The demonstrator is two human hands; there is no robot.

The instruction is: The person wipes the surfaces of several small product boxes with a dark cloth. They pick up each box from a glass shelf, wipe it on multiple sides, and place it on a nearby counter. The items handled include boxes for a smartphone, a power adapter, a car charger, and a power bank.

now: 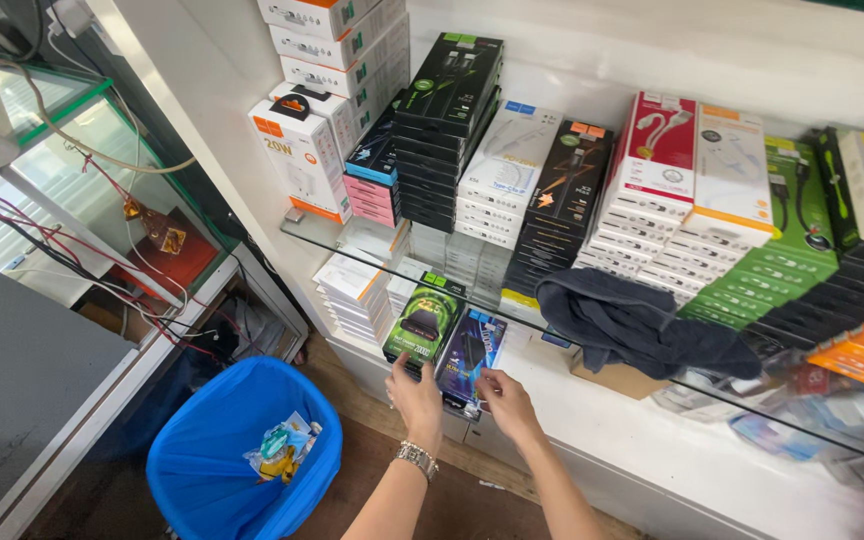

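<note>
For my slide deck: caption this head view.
Left hand and right hand handle boxed packages below a glass shelf.

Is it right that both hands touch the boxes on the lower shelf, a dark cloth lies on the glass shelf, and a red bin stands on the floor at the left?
Not quite: the head view shows the bin is blue, not red. The rest holds: the left hand and right hand touch the boxes, and the dark cloth lies on the glass shelf.

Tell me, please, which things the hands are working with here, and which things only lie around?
In hand:
- left hand on the green-and-black box
- right hand on the blue-and-black box

Lying about:
- dark cloth on the glass shelf
- stacked boxes
- blue bin with scraps
</note>
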